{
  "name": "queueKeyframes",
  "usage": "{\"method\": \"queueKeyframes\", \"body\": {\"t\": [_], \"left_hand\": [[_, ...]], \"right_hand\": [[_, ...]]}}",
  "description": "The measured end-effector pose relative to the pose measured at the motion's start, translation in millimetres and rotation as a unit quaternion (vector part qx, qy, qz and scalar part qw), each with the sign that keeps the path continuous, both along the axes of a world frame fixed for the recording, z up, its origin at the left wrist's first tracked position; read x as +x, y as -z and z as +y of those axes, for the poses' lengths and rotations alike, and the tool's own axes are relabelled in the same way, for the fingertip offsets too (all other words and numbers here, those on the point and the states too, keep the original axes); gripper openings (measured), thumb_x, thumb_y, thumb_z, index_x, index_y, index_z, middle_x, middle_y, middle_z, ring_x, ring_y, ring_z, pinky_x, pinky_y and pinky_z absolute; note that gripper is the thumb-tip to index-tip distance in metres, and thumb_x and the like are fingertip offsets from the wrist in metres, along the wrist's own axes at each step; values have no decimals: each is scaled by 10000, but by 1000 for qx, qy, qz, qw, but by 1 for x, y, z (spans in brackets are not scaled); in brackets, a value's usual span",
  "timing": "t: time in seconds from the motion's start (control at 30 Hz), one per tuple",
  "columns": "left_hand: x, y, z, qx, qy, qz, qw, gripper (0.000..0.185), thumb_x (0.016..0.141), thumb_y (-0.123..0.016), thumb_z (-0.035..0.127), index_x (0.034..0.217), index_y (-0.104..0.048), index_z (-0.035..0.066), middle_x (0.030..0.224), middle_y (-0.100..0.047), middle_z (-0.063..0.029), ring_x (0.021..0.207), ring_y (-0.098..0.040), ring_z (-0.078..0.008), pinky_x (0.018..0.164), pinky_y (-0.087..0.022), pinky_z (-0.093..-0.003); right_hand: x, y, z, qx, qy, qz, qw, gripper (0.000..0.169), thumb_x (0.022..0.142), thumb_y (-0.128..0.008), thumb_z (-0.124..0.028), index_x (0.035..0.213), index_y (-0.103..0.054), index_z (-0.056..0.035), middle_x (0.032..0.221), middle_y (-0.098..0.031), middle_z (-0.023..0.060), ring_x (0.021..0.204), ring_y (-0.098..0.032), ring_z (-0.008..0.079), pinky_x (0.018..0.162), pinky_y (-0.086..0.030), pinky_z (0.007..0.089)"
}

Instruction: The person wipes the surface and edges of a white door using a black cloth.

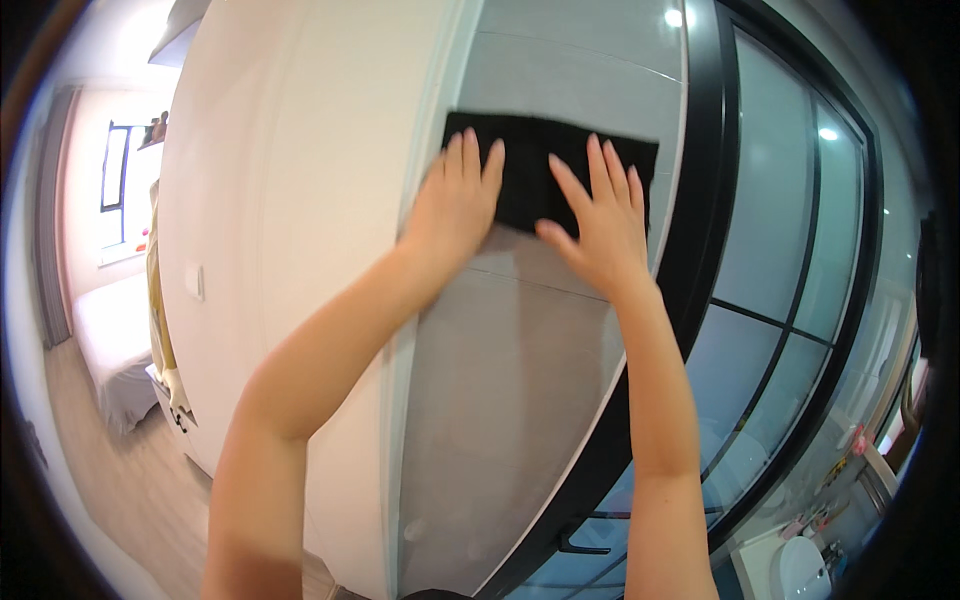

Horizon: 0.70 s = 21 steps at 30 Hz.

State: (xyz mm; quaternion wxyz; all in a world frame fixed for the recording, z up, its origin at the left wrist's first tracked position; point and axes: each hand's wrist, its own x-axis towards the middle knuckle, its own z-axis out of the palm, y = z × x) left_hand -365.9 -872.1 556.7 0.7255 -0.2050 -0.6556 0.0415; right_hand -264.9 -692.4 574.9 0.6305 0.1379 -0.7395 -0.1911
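Note:
A black cloth point(536, 176) lies flat against a grey tiled wall point(480, 375), its top edge nearly straight. On the cloth's left part rests my left hand point(457, 195), fingers pointing up and its thumb side out of sight or tucked close. My right hand point(604, 214) presses on the right part with fingers and thumb spread. Both arms are raised and reach forward. Neither hand is wrapped around anything; the palms face the wall.
A black-framed glass door point(772, 225) with a dark handle point(585, 547) stands right of the tiles. On the left are a cream wall point(322, 187) with a switch point(195, 283), and a bed point(112, 337) beyond. A washbasin point(799, 570) sits at lower right.

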Motion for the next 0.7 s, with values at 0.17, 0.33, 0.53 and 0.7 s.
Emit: {"method": "queueKeyframes", "body": {"t": [0.17, 0.33, 0.53, 0.7], "left_hand": [[21, 116, -43, -155, 104, -45, 981, 422, 834, -500, 113, 1213, -539, -68, 1294, -497, -290, 1227, -485, -370, 1006, -415, -409], [34, 149, -73, -264, 244, -11, 933, 274, 812, -563, 111, 1043, -651, -9, 1200, -611, -171, 1162, -562, -298, 999, -418, -401], [58, 66, -117, -159, 262, 90, 948, 267, 821, -557, 88, 1053, -680, 39, 1184, -639, -84, 1198, -551, -225, 1030, -404, -397], [11, 50, -178, 10, 243, -2, 970, 379, 775, -546, 9, 1145, -623, -12, 1260, -584, -139, 1240, -505, -289, 1047, -387, -421]], "right_hand": [[-4, 129, -1, 33, -20, 21, 999, 359, 815, -621, -171, 1173, -643, -181, 1323, -535, 169, 1247, -495, 299, 996, -379, 471], [-8, 190, -17, -9, -62, 43, 997, 300, 809, -579, -91, 1082, -680, -165, 1136, -659, 128, 1096, -618, 252, 911, -441, 405], [-30, 123, -70, -104, -245, 79, 961, 563, 679, -483, 111, 1201, -610, -60, 1339, -502, 208, 1263, -467, 373, 1050, -334, 517], [-44, 66, -140, -84, -245, -58, 964, 678, 759, -655, -87, 1396, -424, -97, 1494, -241, 270, 1383, -221, 446, 1100, -214, 531]]}}
